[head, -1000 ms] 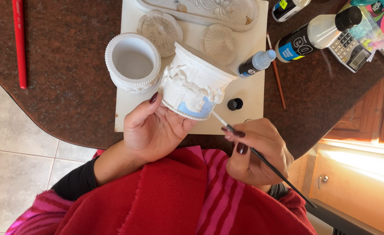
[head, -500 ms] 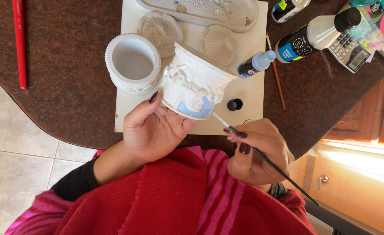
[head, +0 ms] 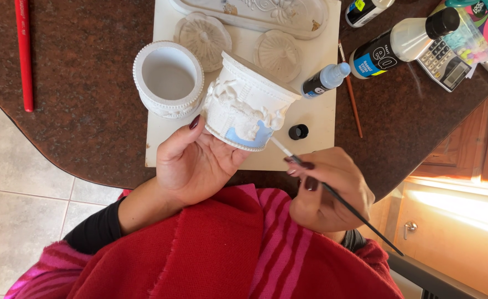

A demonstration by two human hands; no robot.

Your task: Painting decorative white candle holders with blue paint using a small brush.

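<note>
Home craft spot: granite counter, tiled floor, paint bottles.

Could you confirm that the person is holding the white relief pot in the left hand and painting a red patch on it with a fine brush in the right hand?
Not quite: the patch is light blue, not red, as the head view shows. The rest holds: the left hand holds the white relief pot, tilted, and the right hand has the fine brush in its grip.

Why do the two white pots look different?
The white relief pot in the left hand is tilted off the table; the white beaded-rim pot stands upright on the cream board. The held pot has a blue painted patch; the standing pot is all white. Both are round and open-topped.
</note>
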